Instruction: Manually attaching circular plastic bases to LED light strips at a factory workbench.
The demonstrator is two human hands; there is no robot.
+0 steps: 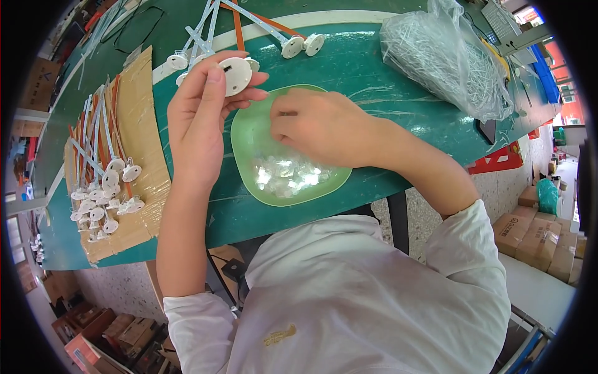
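My left hand [200, 103] is raised at the left of the green tray, its thumb and fingers closed on a white round plastic disc [237, 76] with a slot and small holes. Whether the orange strip behind the disc joins it, I cannot tell. My right hand [317, 121] is over the far part of the light green tray [244, 159], fingers curled inward; whatever they pinch is hidden. Small clear shiny plastic pieces [286, 177] lie heaped in the near part of that tray.
On cardboard [152, 218] at the left lies a bundle of strips with white round ends [99, 199]. More disc-ended strips [293, 47] lie at the far side. A clear bag of thin white sticks [442, 62] rests at the right, near a dark flat object [486, 129].
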